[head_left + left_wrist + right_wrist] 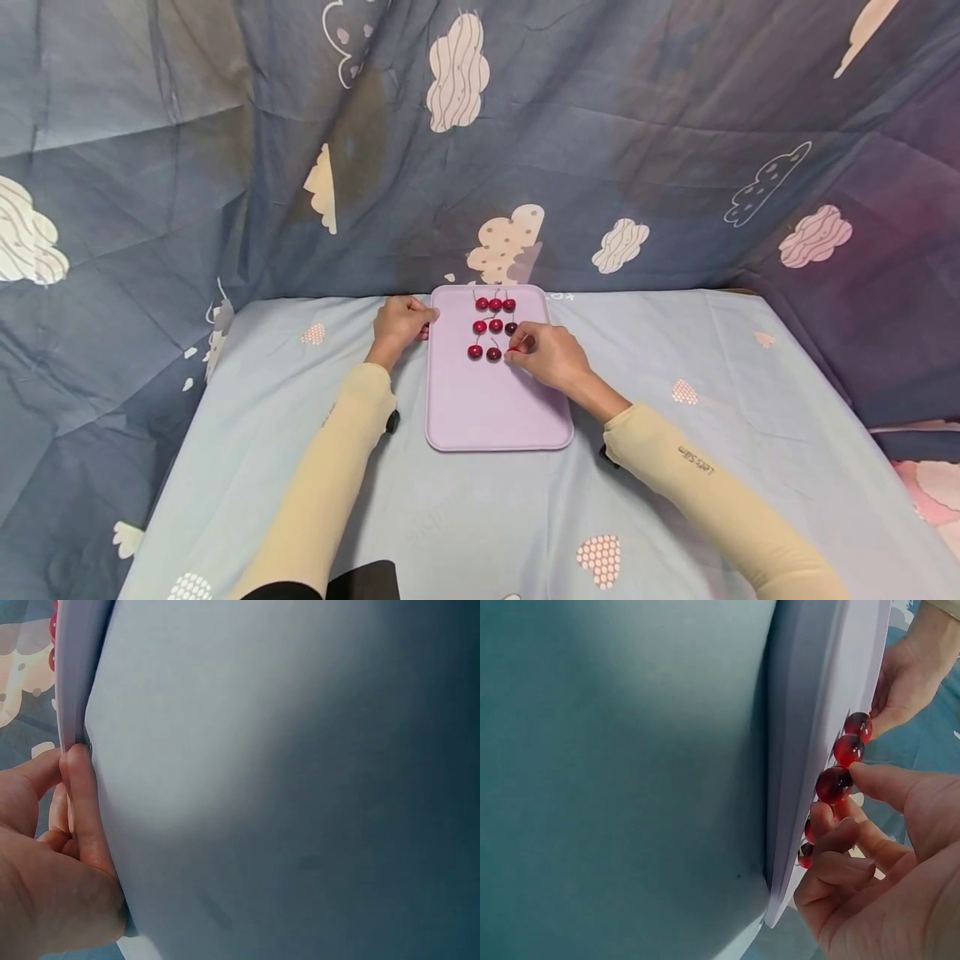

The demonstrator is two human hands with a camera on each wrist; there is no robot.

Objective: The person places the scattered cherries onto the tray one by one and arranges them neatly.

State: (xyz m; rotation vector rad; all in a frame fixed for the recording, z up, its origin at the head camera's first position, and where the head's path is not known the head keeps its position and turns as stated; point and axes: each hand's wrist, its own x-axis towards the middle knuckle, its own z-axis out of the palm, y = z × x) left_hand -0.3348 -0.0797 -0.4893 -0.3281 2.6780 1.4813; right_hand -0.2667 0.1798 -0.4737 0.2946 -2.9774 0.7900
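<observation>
A lilac tray (495, 417) lies on the bed-like surface, bearing several dark red cherries in three rows. The back row (496, 305) and the middle row (495, 326) hold three each. Two more cherries (484, 353) sit in the front row, stems up. At that row's right end my right hand (553, 357) pinches a cherry (834, 785) between thumb and fingers, low over the tray. My left hand (401, 323) grips the tray's left rim near the back corner; the left wrist view shows thumb and finger at the tray edge (71, 675).
A pale blue cloth (465, 517) with heart prints covers the surface under the tray. Behind it hangs a dark blue curtain (390, 192) with cloud prints, close to the tray's back edge. A black object (365, 581) shows at the bottom of the head view.
</observation>
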